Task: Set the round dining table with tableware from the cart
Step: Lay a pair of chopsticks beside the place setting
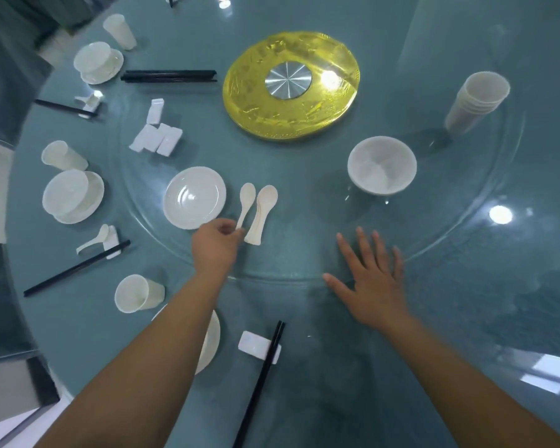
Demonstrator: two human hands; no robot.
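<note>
Round table (304, 367), teal cloth under a glossy glass turntable. Left hand (215, 242) pinches the handle end of a white spoon (246, 202), beside a nested spoon stack (262, 211) and shallow plate (194, 197). Right hand (374, 279) lies flat, fingers spread, on the glass rim.

The setting was a restaurant-style dining room: a large round table (304, 318) carried a glass turntable (450, 227) on a gold hub (291, 85), ringed by white place settings and black chopsticks (168, 76).
</note>
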